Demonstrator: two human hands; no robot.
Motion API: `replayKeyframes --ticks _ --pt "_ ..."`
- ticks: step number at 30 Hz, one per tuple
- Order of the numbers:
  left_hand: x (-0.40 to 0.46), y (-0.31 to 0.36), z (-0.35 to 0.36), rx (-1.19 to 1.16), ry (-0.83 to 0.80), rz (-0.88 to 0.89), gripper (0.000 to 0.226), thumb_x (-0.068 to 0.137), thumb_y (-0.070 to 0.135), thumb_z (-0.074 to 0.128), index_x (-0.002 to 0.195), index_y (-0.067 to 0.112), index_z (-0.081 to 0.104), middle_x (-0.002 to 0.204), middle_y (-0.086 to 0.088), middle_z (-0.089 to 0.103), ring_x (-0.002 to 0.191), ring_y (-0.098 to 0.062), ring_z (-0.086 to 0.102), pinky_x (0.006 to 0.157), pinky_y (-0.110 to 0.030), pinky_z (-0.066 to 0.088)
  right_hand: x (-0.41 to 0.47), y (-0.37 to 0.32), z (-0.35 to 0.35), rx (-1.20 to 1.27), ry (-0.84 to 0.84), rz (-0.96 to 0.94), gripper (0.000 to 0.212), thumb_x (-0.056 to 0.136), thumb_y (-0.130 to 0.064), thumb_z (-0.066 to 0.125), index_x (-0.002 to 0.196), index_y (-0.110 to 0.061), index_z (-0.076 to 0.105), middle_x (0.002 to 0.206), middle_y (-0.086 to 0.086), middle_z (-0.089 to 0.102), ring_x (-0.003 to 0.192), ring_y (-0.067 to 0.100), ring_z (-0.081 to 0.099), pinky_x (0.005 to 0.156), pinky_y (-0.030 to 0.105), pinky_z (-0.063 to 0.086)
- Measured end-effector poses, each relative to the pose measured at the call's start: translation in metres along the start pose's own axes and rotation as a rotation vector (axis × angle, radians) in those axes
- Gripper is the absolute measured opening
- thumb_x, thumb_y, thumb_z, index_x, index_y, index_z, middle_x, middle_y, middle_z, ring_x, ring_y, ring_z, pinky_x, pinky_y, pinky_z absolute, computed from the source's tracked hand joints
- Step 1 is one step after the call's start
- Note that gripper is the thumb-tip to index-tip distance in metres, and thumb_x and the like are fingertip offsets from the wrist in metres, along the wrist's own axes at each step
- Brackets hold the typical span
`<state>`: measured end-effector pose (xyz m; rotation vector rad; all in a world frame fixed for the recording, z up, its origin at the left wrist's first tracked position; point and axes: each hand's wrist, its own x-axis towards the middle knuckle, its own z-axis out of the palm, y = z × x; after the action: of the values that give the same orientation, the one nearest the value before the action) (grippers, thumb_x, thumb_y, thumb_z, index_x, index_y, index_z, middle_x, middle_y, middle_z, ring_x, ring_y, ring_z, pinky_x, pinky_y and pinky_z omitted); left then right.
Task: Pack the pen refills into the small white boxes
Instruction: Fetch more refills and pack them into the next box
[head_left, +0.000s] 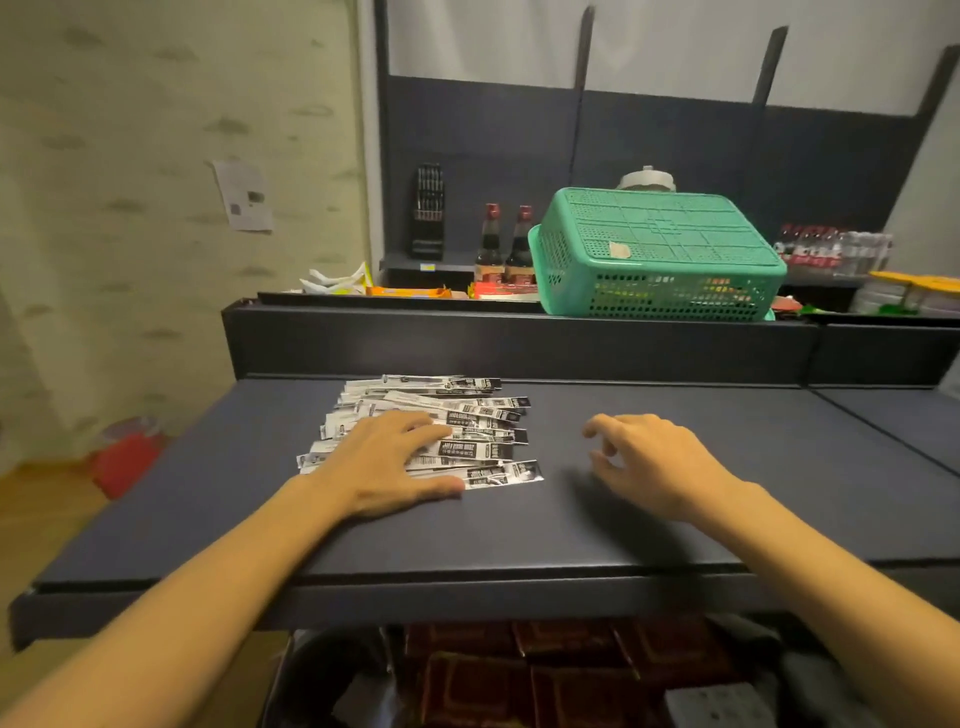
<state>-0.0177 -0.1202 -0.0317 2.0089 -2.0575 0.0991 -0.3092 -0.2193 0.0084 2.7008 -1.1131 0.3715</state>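
Note:
A pile of several pen refill packets (467, 410), long white-and-black strips, lies spread on the dark blue shelf (675, 519). My left hand (387, 465) rests flat on the near half of the pile, fingers spread over the packets and thumb at the pile's front edge. My right hand (649, 462) hovers to the right of the pile, fingers curled and apart, holding nothing. No small white box is in view.
An upturned green plastic basket (660, 249) stands on the raised ledge behind the shelf, with two dark bottles (506, 247) to its left. Dark red boxes (545, 670) sit below the shelf's front edge. A red bucket (127, 460) stands on the floor at left.

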Motion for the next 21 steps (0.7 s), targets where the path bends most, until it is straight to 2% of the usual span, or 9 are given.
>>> replayKeyframes --ticks 5,11,14,17,21 --pt "0.002 0.002 -0.003 0.043 0.015 0.013 0.098 0.063 0.094 0.026 0.142 0.037 0.035 0.143 0.012 0.042 0.129 -0.011 0.037 0.108 -0.037 0.028 0.0 0.003 -0.004 -0.02 0.016 0.036 0.032 0.098 -0.036 0.045 0.128 -0.025 0.049 0.118 -0.002 0.063 0.108 0.024 0.058 0.08 0.033 0.047" --pt "0.005 0.001 -0.002 0.101 0.008 -0.026 0.113 0.056 0.098 0.016 0.141 0.026 0.039 0.138 0.004 0.048 0.123 -0.017 0.044 0.103 -0.036 0.036 0.002 -0.001 0.0 0.003 0.022 0.015 0.032 0.098 -0.035 0.045 0.128 -0.024 0.05 0.12 -0.001 0.063 0.107 0.024 0.059 0.08 0.032 0.048" --pt "0.004 0.005 -0.003 0.146 0.013 0.004 0.098 0.066 0.091 0.024 0.131 0.023 0.046 0.129 0.002 0.055 0.116 -0.019 0.05 0.095 -0.034 0.042 0.005 0.001 0.0 0.015 0.025 0.002 0.032 0.099 -0.034 0.044 0.128 -0.024 0.051 0.121 -0.002 0.063 0.108 0.023 0.059 0.081 0.032 0.048" --pt "0.001 0.011 -0.005 0.202 0.041 0.039 0.072 0.074 0.082 0.029 0.109 0.022 0.049 0.114 0.001 0.059 0.103 -0.021 0.054 0.081 -0.034 0.043 0.009 0.006 -0.002 0.023 0.024 -0.003 0.031 0.098 -0.035 0.044 0.126 -0.024 0.052 0.12 -0.002 0.063 0.108 0.023 0.058 0.083 0.032 0.048" --pt "0.0 0.02 -0.005 0.321 0.083 0.048 0.056 0.086 0.068 0.037 0.104 0.016 0.048 0.113 -0.004 0.061 0.101 -0.026 0.056 0.076 -0.037 0.042 0.01 0.012 -0.003 0.034 0.02 -0.029 0.031 0.098 -0.036 0.044 0.126 -0.024 0.052 0.121 -0.002 0.062 0.11 0.023 0.056 0.085 0.034 0.047"
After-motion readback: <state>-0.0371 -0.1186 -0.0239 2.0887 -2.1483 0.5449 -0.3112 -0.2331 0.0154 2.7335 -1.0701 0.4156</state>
